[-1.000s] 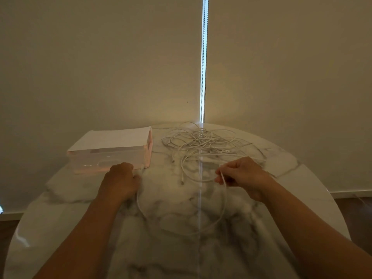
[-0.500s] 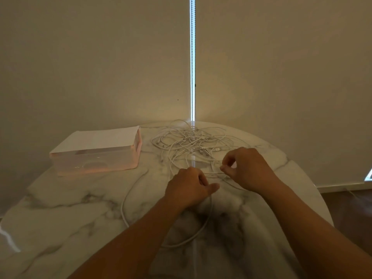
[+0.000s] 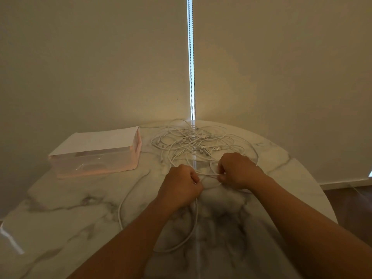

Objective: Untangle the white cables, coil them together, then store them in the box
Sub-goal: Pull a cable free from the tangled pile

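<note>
Round marble table. White cables: a loose tangle near the far edge, at the middle, with one long loop trailing toward the near edge. Box: translucent with a closed white lid, at the far left edge, just beside the tangle. Left hand: fingers curled round a cable strand. Right hand: pinching the same short strand, which spans the small gap between both hands at the near side of the tangle.

A round marble worktop, white with grey veins, carries a box at its rear left, seemingly translucent and white-topped. Just right of it lies a tangle of white cables, one loop trailing toward the near edge.
</note>
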`<state>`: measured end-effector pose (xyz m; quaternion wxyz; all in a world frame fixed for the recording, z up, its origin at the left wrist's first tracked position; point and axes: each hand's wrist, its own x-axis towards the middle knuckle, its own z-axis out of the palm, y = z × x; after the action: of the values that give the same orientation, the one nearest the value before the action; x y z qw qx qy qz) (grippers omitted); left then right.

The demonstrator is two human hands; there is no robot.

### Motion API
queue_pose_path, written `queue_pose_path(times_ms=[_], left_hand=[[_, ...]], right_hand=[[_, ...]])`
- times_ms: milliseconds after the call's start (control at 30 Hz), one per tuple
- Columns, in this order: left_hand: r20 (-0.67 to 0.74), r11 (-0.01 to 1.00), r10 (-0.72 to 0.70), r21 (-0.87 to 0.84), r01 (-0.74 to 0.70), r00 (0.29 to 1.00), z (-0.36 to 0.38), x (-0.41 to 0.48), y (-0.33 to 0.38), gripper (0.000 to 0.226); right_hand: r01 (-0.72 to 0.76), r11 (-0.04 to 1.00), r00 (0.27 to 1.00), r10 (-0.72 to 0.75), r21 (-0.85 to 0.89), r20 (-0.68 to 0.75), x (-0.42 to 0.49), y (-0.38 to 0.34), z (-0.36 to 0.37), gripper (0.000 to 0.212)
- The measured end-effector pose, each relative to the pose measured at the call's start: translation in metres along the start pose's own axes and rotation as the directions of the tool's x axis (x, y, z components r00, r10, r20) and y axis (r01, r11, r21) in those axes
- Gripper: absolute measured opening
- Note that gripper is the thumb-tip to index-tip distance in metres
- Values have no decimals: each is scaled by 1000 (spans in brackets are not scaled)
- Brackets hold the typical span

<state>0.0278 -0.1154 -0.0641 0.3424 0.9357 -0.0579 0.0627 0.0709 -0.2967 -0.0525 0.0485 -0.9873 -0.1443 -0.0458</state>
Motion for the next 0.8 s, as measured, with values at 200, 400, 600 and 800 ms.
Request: queue_pose_path(times_ms=[200, 400, 600, 800], left_hand=[[-6, 1000, 23, -17, -23, 1000, -9, -8, -9, 4], [-50, 975, 16, -219, -26, 999, -27, -16, -14, 6], [262, 942, 212, -312, -125, 942, -47, -31, -5, 7], [658, 932, 345, -325, -161, 669, -72, -46, 14, 11]], right_hand=[[-42, 995, 974, 60, 89, -218, 12, 21, 12, 23], [-113, 994, 976, 110, -8, -188, 21, 29, 12, 19], [-129, 987, 972, 145, 97, -183, 30, 36, 14, 9], [-176, 974, 958, 202, 139, -202, 40, 38, 17, 17]])
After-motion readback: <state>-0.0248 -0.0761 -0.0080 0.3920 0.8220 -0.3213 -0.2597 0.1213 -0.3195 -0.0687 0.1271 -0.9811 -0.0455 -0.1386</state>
